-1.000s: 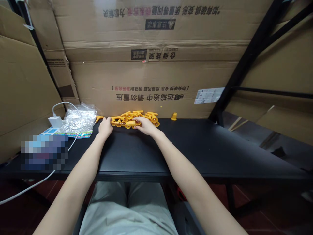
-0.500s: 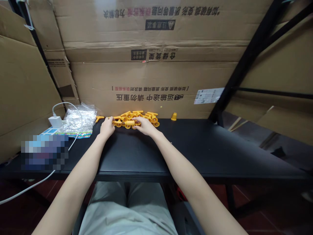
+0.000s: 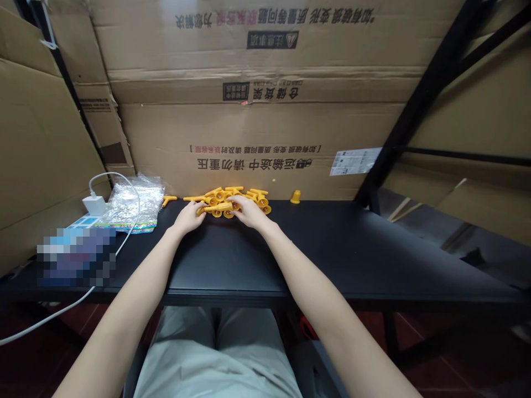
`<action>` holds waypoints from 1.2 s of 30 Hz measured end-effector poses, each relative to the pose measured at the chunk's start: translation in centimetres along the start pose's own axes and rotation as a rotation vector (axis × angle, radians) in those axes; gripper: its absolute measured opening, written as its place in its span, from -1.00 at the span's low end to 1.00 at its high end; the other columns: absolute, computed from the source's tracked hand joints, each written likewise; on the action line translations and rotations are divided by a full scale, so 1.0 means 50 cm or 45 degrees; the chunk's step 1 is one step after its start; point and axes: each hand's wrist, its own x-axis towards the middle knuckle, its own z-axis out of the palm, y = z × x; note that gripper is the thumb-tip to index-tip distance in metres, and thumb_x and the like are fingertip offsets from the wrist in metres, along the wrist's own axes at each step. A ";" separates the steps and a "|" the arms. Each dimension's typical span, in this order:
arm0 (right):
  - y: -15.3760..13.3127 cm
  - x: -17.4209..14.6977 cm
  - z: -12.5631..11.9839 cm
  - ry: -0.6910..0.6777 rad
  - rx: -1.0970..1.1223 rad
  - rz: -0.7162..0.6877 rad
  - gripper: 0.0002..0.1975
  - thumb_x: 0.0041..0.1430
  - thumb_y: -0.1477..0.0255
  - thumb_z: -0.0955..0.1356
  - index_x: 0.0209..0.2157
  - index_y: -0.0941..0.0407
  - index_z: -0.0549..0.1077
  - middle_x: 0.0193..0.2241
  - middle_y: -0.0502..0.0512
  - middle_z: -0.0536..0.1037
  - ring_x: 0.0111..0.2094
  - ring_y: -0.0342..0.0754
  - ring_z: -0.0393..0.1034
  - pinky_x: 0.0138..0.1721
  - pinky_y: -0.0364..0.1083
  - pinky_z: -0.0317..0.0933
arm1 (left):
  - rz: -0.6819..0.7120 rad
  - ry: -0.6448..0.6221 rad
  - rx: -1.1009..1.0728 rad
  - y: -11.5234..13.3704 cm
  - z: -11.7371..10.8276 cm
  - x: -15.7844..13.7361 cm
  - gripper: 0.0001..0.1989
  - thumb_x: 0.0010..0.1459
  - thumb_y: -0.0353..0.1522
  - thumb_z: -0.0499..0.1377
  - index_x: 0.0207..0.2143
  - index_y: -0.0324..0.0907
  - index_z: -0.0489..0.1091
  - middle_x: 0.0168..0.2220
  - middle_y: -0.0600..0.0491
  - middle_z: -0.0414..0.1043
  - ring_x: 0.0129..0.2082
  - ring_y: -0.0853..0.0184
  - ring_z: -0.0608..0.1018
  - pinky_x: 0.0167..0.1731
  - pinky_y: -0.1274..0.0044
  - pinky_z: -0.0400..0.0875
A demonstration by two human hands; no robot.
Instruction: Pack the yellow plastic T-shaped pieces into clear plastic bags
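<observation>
In the head view my left hand point(image 3: 191, 217) is closed on the thin handle end of a yellow plastic toy handbell point(image 3: 215, 208). My right hand point(image 3: 250, 212) grips the wider end of the same piece, its fingertips partly out of sight. The piece lies nearly level between the hands, just in front of a pile of similar yellow bells point(image 3: 219, 195). Several in the pile show their hollow, cup-shaped mouths. A yellow bell cup point(image 3: 295, 197) stands apart on the right, and a forked yellow handle piece point(image 3: 168, 199) lies left of the pile.
A clear plastic bag point(image 3: 133, 202) lies at the left of the black table point(image 3: 332, 249), beside a white charger point(image 3: 94, 205) with its cable. A blurred-out object point(image 3: 77, 257) is nearer the edge. Cardboard point(image 3: 265, 121) walls the back; a black metal frame point(image 3: 410, 110) rises right.
My left hand has moved right and slightly toward me, taking the handle end. Both hands now share one yellow handbell, where before they were farther apart at the pile.
</observation>
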 end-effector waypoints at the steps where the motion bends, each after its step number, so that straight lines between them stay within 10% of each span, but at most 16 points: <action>1: 0.002 0.000 0.000 -0.001 -0.002 -0.007 -0.59 -0.03 0.66 0.37 -0.09 0.17 0.44 -0.09 0.22 0.49 -0.06 0.03 0.38 0.00 0.05 0.21 | 0.018 0.000 -0.007 -0.003 0.001 0.001 -0.68 0.12 -0.33 0.08 -0.07 -0.14 0.42 -0.11 -0.03 0.42 -0.09 0.28 0.47 -0.02 0.46 0.33; 16: 0.010 -0.008 0.003 -0.080 0.647 0.382 -0.77 0.07 0.41 0.40 -0.21 0.17 0.40 -0.29 0.12 0.55 -0.25 -0.08 0.48 -0.10 -0.03 0.33 | 0.043 0.059 0.024 0.004 -0.024 -0.004 -0.72 0.05 -0.35 0.14 -0.14 -0.10 0.43 -0.11 0.04 0.50 -0.12 0.28 0.50 -0.09 0.52 0.33; 25: -0.026 -0.002 0.000 -0.074 0.870 0.711 -0.63 0.17 0.12 0.28 -0.46 0.15 0.30 -0.61 0.07 0.52 -0.62 -0.13 0.44 -0.53 -0.19 0.31 | 0.005 0.096 0.048 0.014 -0.027 -0.007 -0.71 0.06 -0.34 0.14 -0.12 -0.08 0.42 -0.08 0.04 0.47 -0.09 0.28 0.48 -0.08 0.50 0.33; 36: -0.016 -0.009 -0.015 -0.225 1.000 0.624 -0.70 0.10 0.23 0.37 -0.34 0.15 0.25 -0.61 0.03 0.54 -0.64 -0.15 0.42 -0.54 -0.19 0.31 | 0.003 0.087 0.064 0.013 -0.025 -0.007 -0.70 0.06 -0.33 0.14 -0.11 -0.08 0.43 -0.10 0.05 0.49 -0.11 0.27 0.49 -0.09 0.50 0.34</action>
